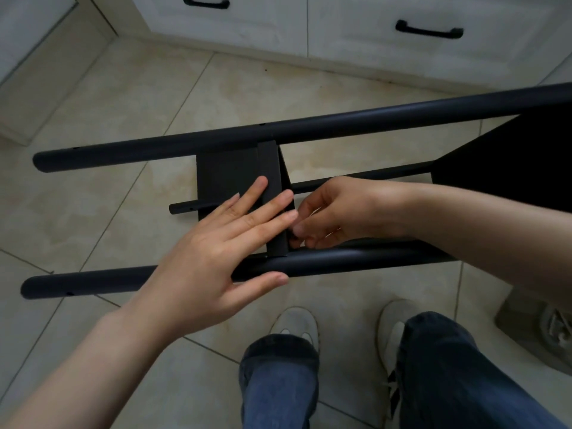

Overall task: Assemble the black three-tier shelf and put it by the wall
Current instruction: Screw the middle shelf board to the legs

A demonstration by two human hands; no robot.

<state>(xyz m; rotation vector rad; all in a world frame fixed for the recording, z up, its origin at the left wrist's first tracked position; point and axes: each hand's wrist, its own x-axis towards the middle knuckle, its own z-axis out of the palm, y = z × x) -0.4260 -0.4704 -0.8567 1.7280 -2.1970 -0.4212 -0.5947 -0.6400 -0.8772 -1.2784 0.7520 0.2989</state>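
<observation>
a: in the head view, how is the black shelf frame [340, 122] laid?

b: it is laid on its side on the floor tiles [108, 187], its long axis running left to right beneath both hands.

a: and the hands?

b: the left hand [216, 252] is spread flat on the middle shelf panel [226, 174], thumb along the near tube [93, 281]. the right hand [337, 212] is curled at the panel's right edge. whether anything is pinched cannot be told. that joint is judged nearest the right hand.
</observation>
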